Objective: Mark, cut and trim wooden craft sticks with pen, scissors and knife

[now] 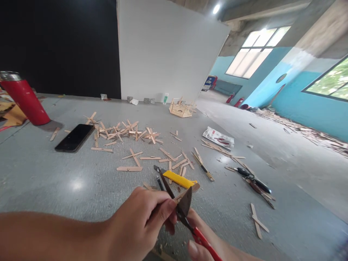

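My left hand [141,221] is closed, pinching a wooden craft stick [195,187] between thumb and fingers. My right hand [202,224], partly cut off by the bottom edge, grips red-handled scissors [186,203]. Their dark blades are spread, with the stick lying between them. Just beyond the hands lies a yellow utility knife [179,179] on the grey table [108,188]. A dark pen-like tool [160,183] is partly hidden behind my left hand.
Loose craft sticks [129,169] and a pile of them [127,130] spread ahead. A phone [75,137] and red flask [28,103] are left. A small stick frame [181,109] stands at the back. To the right are a plastic packet [218,137] and screwdrivers [255,181].
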Motion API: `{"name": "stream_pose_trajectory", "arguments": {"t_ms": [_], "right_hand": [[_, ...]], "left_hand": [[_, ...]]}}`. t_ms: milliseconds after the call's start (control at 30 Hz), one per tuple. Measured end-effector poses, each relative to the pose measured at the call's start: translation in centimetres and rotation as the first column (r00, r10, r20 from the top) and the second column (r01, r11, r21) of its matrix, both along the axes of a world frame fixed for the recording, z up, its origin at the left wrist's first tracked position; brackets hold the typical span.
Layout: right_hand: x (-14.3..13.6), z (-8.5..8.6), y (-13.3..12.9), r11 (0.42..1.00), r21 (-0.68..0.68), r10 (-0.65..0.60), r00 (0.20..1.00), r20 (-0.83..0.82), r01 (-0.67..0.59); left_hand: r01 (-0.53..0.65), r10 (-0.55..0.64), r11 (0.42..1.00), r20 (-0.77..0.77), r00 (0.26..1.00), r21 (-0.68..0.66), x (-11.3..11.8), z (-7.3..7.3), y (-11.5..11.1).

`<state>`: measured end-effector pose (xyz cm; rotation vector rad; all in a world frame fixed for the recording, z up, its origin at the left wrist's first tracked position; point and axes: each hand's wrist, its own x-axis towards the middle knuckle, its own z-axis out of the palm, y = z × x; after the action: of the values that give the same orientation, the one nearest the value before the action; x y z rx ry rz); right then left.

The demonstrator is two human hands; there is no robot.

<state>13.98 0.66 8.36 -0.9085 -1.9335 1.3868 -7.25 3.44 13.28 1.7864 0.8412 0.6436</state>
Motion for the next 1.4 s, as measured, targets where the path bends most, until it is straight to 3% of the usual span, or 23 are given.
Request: {"name": "stream_pose_trajectory", "arguments": {"t_ms": [200, 500, 833, 967, 1233, 1400], "right_hand": [[0.1, -2.2, 0.3, 0.992, 0.127, 0.005, 1.0, 0.004, -0.005], [0.3, -0.9, -0.5, 0.989, 0.144, -0.044, 0.998, 0.048, 0.036], [0.0, -1.6, -0.9, 0.977, 0.19, -0.1, 0.995, 0.027, 0.093], [0.3, -1.2, -1.1, 0.979, 0.181, -0.102, 0.993, 0.056, 0.09], [0.3, -3.2, -1.4, 0.955, 0.252, -0.154, 0.988, -0.029, 0.156], [0.1, -3.2, -1.2, 0.953, 0.26, -0.152, 0.988, -0.026, 0.153]], "left_hand": [[-0.004, 0.009, 0.998, -0.061, 0.998, 0.068, -0.1, 0.3, 0.2], [0.035, -0.015, 0.987, -0.129, 0.992, 0.156, -0.5, 0.5, 0.1], [0.118, -0.103, 0.99, -0.175, 0.979, 0.08, -0.6, 1.0, 0.4], [0.113, -0.089, 0.986, -0.185, 0.979, 0.121, -0.8, 1.1, 0.5], [0.16, -0.139, 0.982, -0.2, 0.97, 0.097, -1.0, 1.1, 0.3], [0.164, -0.148, 0.984, -0.2, 0.969, 0.065, -0.9, 0.9, 0.3]]}}
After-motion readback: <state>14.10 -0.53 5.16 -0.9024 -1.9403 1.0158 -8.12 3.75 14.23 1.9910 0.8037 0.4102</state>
